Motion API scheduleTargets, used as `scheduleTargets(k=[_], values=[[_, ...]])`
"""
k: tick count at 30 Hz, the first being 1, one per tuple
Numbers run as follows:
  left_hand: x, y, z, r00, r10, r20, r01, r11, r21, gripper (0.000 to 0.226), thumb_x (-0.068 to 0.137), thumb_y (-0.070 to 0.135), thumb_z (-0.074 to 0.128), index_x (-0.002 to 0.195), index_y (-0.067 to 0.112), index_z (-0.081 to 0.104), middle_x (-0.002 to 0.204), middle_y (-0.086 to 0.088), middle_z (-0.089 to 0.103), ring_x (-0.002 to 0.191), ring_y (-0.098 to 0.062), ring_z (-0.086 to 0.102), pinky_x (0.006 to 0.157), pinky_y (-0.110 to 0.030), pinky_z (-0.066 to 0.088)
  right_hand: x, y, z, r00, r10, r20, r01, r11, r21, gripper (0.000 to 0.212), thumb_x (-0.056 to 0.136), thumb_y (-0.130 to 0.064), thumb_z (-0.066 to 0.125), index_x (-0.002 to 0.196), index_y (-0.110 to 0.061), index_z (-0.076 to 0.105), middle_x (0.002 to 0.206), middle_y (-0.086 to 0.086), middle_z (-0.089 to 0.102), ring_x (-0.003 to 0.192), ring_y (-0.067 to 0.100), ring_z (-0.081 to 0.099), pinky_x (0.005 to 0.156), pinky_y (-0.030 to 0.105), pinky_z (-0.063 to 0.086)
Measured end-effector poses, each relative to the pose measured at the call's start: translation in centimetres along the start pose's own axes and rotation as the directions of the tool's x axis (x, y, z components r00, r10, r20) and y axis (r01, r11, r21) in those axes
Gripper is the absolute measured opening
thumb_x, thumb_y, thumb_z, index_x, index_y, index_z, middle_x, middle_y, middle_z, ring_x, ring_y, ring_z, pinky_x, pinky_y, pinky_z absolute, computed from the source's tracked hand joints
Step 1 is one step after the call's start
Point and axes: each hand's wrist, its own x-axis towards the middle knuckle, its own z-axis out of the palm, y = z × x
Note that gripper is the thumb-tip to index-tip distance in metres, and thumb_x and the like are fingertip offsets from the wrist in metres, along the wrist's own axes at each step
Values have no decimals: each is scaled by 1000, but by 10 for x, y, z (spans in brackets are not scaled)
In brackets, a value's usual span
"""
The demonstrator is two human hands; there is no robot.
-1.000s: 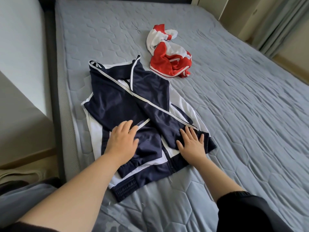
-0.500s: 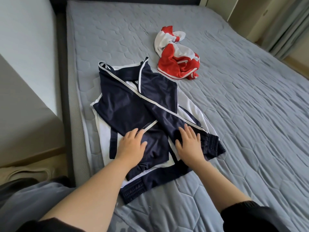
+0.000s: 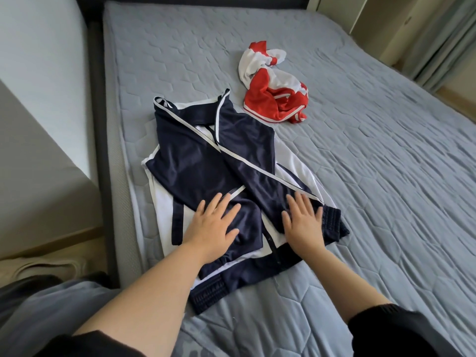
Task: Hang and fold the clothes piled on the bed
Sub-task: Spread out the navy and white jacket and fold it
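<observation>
Barely shifted on the cloth since a second ago, only splayed wider: left hand (image 3: 213, 228) and right hand (image 3: 304, 222), both palm down on the near half of the navy-and-white track jacket (image 3: 195, 161). Fingers (image 3: 221, 204) spread and straight on each, pressing flat, pinching nothing.

Laid out near the left edge of the bed (image 3: 373, 176), with both sleeves folded in and crossed over the chest. Lengthwise near to far, tipped a little leftward at the far end; collar far, ribbed hem (image 3: 206, 295) nearest, just on the near side of the wrists. Left hand on the end of one crossed sleeve, right hand on the other, touching its ribbed cuff (image 3: 332, 222).

Probably smoothing ahead of the next fold. Likely then: hem lifted and carried far toward the collar, along that length. Neither hand nearer; one to each side of the zip.

Farther off to the right, well apart: a crumpled red-and-white garment (image 3: 273, 96), not yet folded.
</observation>
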Motion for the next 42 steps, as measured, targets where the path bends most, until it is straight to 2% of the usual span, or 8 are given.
scheduleTargets(k=[4, 7, 10, 13, 19, 23, 34, 42], values=[[-4, 2, 11, 992, 36, 122, -39, 999, 28, 68, 96, 59, 15, 152, 28, -6, 160, -1, -15, 144, -19, -22, 116, -47, -8, 11, 9, 0, 977, 153, 149, -132, 981, -142, 61, 99, -50, 26, 152, -22, 16, 161, 1, 3, 148, 19, -3, 115, 56, -2], [-4, 0, 9, 992, 40, 116, -41, 999, 5, 71, 91, 63, 6, 152, 29, -3, 160, 1, -14, 144, -17, -22, 116, -47, -8, 16, -5, 2, 990, 129, 50, -125, 989, -72, 63, 98, -46, 30, 152, -16, 17, 161, 5, 6, 148, 22, -1, 116, 55, -1], [-1, -8, 4, 997, -43, 65, 48, 995, -89, 73, 87, 62, -2, 153, 30, 4, 161, 3, -9, 146, -16, -18, 117, -47, -4, 23, -34, 4, 1000, 13, 4, -13, 999, -34, 62, 98, -43, 35, 151, -15, 19, 160, 6, 8, 148, 21, 0, 117, 51, -1], [-1, -25, 6, 985, -155, 74, 161, 983, -89, 62, 96, 55, 12, 152, 31, 2, 161, 0, -6, 146, -20, -15, 118, -49, -2, 32, -62, 6, 993, -118, 32, 118, 993, -5, 61, 99, -41, 34, 152, -16, 17, 161, 5, 6, 148, 19, -5, 118, 47, -3], [18, -65, -14, 951, -306, -32, 296, 939, -174, 65, 97, 51, 29, 153, 29, 5, 161, 0, -4, 146, -19, -15, 117, -47, 0, 79, -113, 1, 954, -298, 38, 299, 954, -13, 64, 99, -44, 31, 153, -16, 10, 161, 3, 0, 148, 18, -7, 117, 44, -6], [44, -91, -33, 934, -357, 8, 352, 916, -191, 68, 95, 42, 43, 153, 27, 10, 161, -3, -4, 146, -24, -17, 117, -49, -1, 126, -150, -12, 934, -355, 33, 356, 934, -25, 62, 100, -42, 33, 152, -15, 13, 161, 4, 3, 148, 20, -4, 117, 47, -2], [85, -151, -32, 830, -557, 25, 514, 748, -419, 66, 94, 34, 47, 152, 30, 14, 161, -2, -5, 147, -25, -10, 116, -50, 3, 224, -220, 8, 917, -397, 32, 397, 918, -14, 56, 101, -31, 36, 150, -12, 19, 160, 8, 12, 148, 23, 5, 117, 47, 4], [102, -168, -22, 818, -575, 13, 537, 755, -376, 61, 98, 44, 35, 152, 33, 8, 161, -5, -5, 147, -27, -13, 115, -55, 1, 300, -252, 16, 954, -290, 70, 295, 953, -72, 60, 91, -8, 39, 148, -10, 21, 158, 8, 17, 146, 24, 10, 118, 46, 9]])
